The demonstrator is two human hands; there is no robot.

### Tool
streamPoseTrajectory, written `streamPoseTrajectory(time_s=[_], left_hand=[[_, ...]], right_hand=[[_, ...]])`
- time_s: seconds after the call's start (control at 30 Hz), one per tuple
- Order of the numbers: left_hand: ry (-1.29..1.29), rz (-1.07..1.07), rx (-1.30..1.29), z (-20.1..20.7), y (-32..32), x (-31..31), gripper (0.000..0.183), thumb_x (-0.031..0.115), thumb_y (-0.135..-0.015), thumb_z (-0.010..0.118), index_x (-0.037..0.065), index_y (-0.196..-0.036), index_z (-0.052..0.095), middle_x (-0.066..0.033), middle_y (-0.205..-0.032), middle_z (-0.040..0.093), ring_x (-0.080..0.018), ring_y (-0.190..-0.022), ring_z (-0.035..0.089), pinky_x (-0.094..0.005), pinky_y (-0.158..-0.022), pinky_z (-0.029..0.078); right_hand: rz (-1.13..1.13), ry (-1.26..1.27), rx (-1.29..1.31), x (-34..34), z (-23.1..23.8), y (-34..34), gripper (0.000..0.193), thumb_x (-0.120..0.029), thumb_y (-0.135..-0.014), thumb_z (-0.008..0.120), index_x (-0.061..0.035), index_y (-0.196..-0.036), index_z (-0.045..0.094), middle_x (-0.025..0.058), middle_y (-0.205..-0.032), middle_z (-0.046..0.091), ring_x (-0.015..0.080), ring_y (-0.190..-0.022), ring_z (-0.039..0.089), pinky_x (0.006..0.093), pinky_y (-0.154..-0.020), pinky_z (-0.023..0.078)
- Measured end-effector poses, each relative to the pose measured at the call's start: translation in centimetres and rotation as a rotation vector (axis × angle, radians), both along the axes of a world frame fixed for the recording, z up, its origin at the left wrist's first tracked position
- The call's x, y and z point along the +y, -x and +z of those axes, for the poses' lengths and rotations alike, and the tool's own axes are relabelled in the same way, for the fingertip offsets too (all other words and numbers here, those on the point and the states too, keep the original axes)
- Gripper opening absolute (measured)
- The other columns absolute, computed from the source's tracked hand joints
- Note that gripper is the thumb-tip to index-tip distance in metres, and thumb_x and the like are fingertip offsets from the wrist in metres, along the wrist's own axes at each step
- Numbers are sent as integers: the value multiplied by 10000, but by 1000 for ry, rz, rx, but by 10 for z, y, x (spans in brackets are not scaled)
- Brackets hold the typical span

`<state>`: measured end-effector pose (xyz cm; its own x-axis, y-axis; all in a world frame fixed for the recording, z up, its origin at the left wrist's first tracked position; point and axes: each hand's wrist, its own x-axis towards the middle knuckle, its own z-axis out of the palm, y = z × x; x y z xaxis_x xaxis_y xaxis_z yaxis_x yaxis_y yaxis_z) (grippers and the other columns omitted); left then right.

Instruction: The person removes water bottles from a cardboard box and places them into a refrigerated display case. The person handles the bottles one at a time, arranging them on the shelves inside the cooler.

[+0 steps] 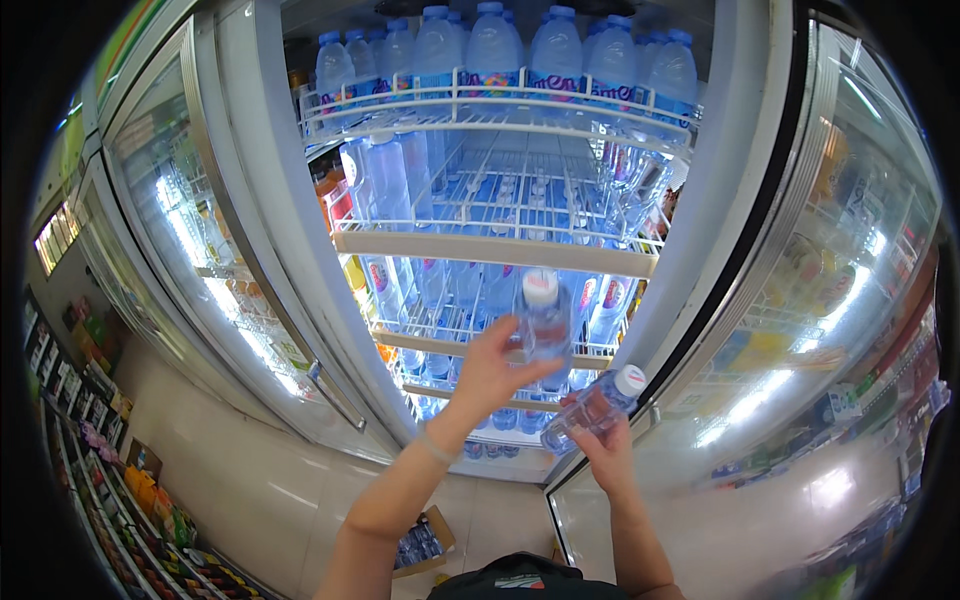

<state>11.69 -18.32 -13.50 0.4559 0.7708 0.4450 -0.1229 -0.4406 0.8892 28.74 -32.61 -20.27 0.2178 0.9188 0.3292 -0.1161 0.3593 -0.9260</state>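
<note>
In front of the open fridge, my left hand (495,370) is closed around a clear water bottle (546,325) with a white cap, held upright before the lower shelves. Lower and to the right, my right hand (606,450) grips a second clear bottle (600,402), also white-capped, tilted with its cap toward the upper right. A wire shelf (500,240) with a beige front strip lies behind and above the first bottle. Its middle part shows bare wire, with tall bottles (385,180) on its left side and more clear bottles (630,190) on its right.
Blue-capped bottles (490,50) fill the top shelf behind a white wire rail. The glass door (790,280) stands open at the right; another glass door (220,230) is at the left. On the tiled floor, an open carton (425,543) holds bottles. Stocked racks (110,500) line the far left.
</note>
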Motion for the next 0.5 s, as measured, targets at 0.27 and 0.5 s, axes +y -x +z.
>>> streamPoseTrajectory(time_s=[0.27, 0.5], left_hand=[[-365, -71, -316, 112, -125, 60, 543, 125, -758, 852, -1, -1231, 618, -105, -1167, 672, -218, -1070, 673, -350, -956, 530], [-633, 241, -34, 132, -155, 71, 473, 226, -704, 892, -18, -938, 561, -181, -880, 657, -285, -762, 670, -365, -703, 546]], right_hand=[[-39, 19, -122, -32, 24, -14, 476, 19, -811, 716, -6, -1258, 552, 89, -1228, 632, 159, -1057, 620, 331, -921, 503], [-41, 20, -62, -43, 23, -19, 481, 17, -802, 714, 4, -1257, 559, 111, -1245, 633, 169, -1070, 622, 332, -924, 509]])
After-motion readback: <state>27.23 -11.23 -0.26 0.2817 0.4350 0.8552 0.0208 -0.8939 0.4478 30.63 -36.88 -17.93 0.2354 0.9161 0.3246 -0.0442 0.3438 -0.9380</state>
